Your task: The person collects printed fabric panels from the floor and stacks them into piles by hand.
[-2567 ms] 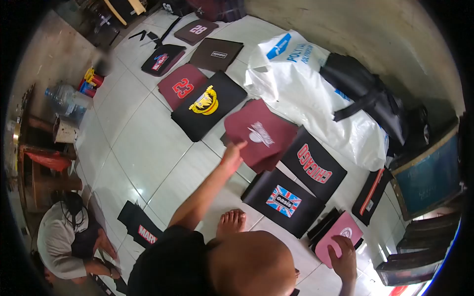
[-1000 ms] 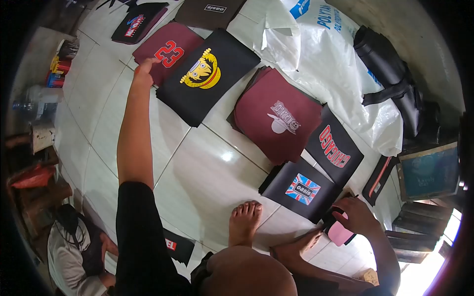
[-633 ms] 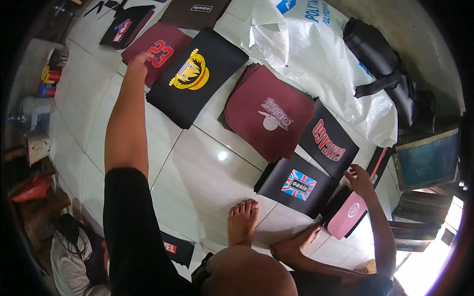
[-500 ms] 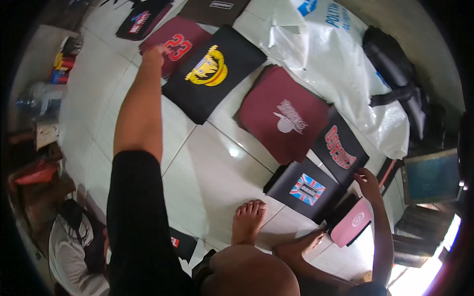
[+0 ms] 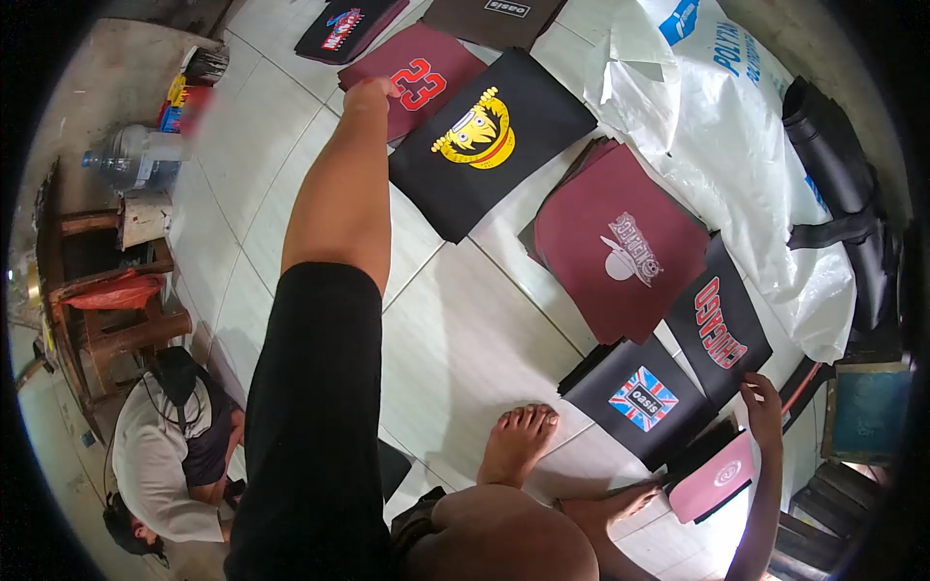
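My left hand (image 5: pixel 370 94) reaches far out and grips the near edge of a maroon panel (image 5: pixel 441 63) printed with a red 23; its thumb is hidden. Beside that lies a black panel (image 5: pixel 533 102) with a yellow cartoon face in a straw hat. My right hand (image 5: pixel 763 402) has its bent fingers at the lower corner of a black CHICAGO panel (image 5: pixel 707 300), seemingly pinching it. Close by are a stack of black panels (image 5: pixel 601 373) with an Oasis flag print on top and a pink panel (image 5: pixel 702 484). A stack of maroon panels (image 5: pixel 591 218) with a white print lies between my hands.
A large white plastic sack (image 5: pixel 678 126) and a black bag (image 5: pixel 833 145) lie along the far right. My bare foot (image 5: pixel 518 441) stands on the tiles. At left are a water bottle (image 5: pixel 136 157), a wooden chair (image 5: pixel 136 334) and a person in a light top (image 5: pixel 160 465).
My view has swung left, so the panels appear farther right and more of the person at left shows. Both hands stay at the same two panels.
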{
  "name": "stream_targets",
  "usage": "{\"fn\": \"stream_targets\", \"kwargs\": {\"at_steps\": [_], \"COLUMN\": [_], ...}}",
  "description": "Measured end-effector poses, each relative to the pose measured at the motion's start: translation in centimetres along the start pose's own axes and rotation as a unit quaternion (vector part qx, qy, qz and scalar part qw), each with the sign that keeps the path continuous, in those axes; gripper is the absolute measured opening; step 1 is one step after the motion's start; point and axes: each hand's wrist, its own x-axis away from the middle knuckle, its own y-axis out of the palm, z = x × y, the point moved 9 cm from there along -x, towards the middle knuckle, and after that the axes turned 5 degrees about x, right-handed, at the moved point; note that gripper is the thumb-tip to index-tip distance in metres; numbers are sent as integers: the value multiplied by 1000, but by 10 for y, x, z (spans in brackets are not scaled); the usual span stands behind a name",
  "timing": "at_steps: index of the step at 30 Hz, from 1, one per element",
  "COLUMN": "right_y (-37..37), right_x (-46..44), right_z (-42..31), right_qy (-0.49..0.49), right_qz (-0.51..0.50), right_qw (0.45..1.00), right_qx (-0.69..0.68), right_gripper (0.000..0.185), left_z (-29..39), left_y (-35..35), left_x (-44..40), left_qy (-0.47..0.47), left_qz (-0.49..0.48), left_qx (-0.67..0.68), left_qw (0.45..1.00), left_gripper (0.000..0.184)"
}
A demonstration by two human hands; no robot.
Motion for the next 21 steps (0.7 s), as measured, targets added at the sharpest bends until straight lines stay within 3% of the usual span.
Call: {"fn": "stream_targets", "kwargs": {"at_steps": [4,6,7,9,10,12,13,15,21], "right_y": [1,4,6,1,0,-14,-21,-38,-56], "right_x": [2,4,5,3,1,11,18,32,69], "right_z": [9,3,7,16,13,4,-2,-14,2], "right_qy": [2,-24,-22,-13,-14,-23,-7,-7,-60], "right_qz": [17,-14,-18,4,4,26,27,32,89], "right_qw": [1000,999,999,999,999,999,1000,999,994], "right_qx": [-23,-30,-34,-37,-41,-14,-6,0,-24], "right_gripper": [31,31,31,30,30,29,27,26,23], "left_z": [-6,-13,-11,-29,-38,-28,-24,-19,-20], "left_y": [-6,-5,-2,7,4,19,16,12,8], "left_x": [31,47,38,5,-11,-35,-19,17,33], "left_qy": [-15,-35,-35,-114,-111,7,9,-26,-25], "left_qz": [-11,-21,-21,9,12,-141,-147,-177,-174], "left_qx": [103,280,275,317,316,389,387,503,547], "left_qw": [994,959,961,941,942,910,911,845,818], "left_gripper": [58,64,64,57,57,62,62,53,52]}}
